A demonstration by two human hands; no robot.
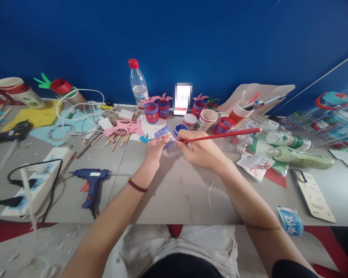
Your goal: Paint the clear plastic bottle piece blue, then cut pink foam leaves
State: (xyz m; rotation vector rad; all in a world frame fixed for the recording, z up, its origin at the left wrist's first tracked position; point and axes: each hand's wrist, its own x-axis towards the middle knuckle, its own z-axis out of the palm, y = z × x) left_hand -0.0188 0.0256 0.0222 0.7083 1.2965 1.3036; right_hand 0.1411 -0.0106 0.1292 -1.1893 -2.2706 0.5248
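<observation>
Between my hands is a small clear plastic piece with blue paint (168,139), its exact shape partly hidden by fingers. My left hand (156,150) holds it from the left. A long red brush (223,135) is pinched in my right hand (197,148), its handle pointing right and its tip hidden at the plastic piece. Just behind my right hand stands an open jar of blue paint (181,127). A white-lidded jar (190,120) and a paper cup (207,119) stand beyond it.
A blue glue gun (93,183) and a power strip (42,181) lie to the left. Painted cups (151,113) and a red-capped bottle (138,87) stand behind. Plastic bottles (288,141) and a phone (313,196) lie to the right.
</observation>
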